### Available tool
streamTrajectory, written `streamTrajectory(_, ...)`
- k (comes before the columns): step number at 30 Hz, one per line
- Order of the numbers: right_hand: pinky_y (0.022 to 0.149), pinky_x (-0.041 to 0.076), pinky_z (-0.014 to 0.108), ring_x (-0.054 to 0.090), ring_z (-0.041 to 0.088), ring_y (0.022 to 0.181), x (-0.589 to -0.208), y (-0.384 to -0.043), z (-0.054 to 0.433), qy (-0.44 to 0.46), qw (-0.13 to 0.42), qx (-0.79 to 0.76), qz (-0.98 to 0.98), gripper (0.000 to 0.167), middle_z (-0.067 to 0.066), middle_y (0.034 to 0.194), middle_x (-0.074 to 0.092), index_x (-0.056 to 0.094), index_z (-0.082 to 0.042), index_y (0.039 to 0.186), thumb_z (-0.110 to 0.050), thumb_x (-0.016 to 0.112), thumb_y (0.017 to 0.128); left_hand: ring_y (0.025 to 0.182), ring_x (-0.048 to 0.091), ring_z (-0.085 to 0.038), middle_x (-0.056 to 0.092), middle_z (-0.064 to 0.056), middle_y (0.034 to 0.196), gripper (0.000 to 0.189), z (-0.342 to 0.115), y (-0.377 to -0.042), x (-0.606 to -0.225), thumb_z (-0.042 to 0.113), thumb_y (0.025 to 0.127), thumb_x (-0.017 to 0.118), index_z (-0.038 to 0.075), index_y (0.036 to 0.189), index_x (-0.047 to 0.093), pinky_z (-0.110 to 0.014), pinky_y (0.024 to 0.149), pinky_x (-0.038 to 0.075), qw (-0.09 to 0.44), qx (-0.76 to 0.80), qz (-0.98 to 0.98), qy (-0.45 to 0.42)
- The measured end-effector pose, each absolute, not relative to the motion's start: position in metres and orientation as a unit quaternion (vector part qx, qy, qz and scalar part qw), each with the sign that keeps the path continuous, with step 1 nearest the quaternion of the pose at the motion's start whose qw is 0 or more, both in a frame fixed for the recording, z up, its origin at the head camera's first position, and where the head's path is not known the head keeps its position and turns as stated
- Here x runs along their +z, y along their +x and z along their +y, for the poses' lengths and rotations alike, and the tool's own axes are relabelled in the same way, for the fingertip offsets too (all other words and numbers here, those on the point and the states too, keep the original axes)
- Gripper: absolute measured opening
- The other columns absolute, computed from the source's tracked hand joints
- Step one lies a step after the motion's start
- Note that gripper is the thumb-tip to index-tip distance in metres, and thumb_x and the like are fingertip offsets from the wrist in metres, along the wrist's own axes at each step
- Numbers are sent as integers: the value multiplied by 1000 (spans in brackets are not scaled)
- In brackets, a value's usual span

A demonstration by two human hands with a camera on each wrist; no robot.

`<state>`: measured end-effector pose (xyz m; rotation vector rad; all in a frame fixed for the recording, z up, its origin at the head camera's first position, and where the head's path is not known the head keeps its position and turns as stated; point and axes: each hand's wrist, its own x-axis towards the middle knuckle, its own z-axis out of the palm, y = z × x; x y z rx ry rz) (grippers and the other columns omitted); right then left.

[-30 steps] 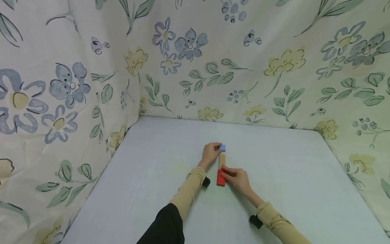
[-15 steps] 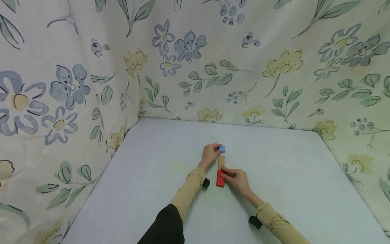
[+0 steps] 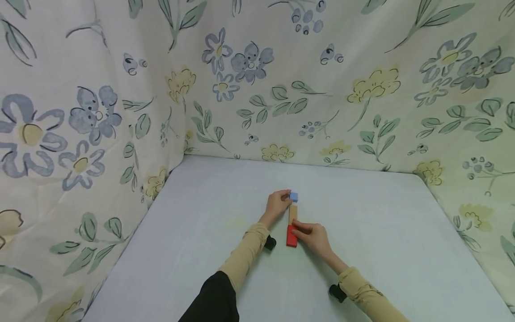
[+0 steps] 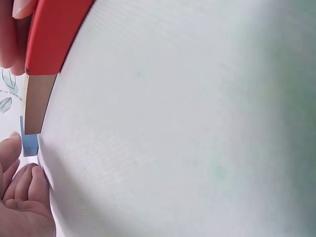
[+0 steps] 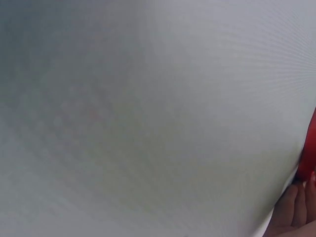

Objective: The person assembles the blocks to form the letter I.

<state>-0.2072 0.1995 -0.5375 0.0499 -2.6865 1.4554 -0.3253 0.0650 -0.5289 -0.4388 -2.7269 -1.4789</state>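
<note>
A blue block (image 3: 293, 197), a tan wooden block (image 3: 293, 214) and a red block (image 3: 291, 236) lie in a row on the white table, the blue one farthest off. Beside the blue block is my left hand (image 3: 276, 207), its thumb and index finger parted around the block's left side. In the left wrist view a small gap shows between the blue block (image 4: 30, 145) and the lower fingers. My right hand (image 3: 315, 237) holds the red block from the right, near its joint with the tan block. Only the red block's edge (image 5: 309, 153) appears in the right wrist view.
The white table (image 3: 374, 237) stretches to both sides of the blocks. Behind and to the left hangs a floral curtain (image 3: 241, 120). A black wrist camera (image 3: 270, 243) sits under the left wrist, another black camera (image 3: 337, 293) under the right.
My left hand has drawn back slightly to the left, its fingertips coming away from the blue block. The right hand and the row of blocks have stayed in place.
</note>
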Motion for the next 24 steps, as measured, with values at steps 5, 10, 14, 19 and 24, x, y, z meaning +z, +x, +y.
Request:
streamTrajectory(5,93,53,39,64,22,110,-536,-209,201,15,38,467,-883,35,4,112,70,70,-13,114,-17,76,80,113,62,-23,65,-14,122,39,63,-323,-528,11,87,66,1,125,61,-31,94,52,-4,-482,-865,-140)
streamTrajectory(10,95,51,41,63,22,112,-534,-210,203,19,36,463,-886,36,5,113,70,69,-12,116,-17,76,80,115,61,-24,62,-13,128,38,58,-321,-529,13,89,63,2,125,61,-33,97,51,21,-486,-865,-119)
streamTrajectory(14,93,52,41,64,22,111,-532,-211,204,34,43,456,-888,36,5,113,69,69,-11,116,-16,75,81,115,62,-23,61,-11,129,37,55,-323,-531,16,90,62,4,125,62,-33,97,51,37,-493,-863,-106)
streamTrajectory(19,89,54,39,65,22,108,-530,-211,206,56,56,443,-893,35,7,112,70,69,-8,115,-15,75,81,116,61,-24,61,-11,130,37,53,-323,-530,16,91,62,3,126,61,-35,97,51,28,-507,-854,-115)
streamTrajectory(24,79,54,23,66,21,104,-528,-212,207,71,74,410,-906,35,7,110,70,70,-8,114,-16,75,80,119,59,-25,59,-12,132,37,52,-319,-523,15,93,60,2,128,59,-34,99,50,16,-516,-848,-122)
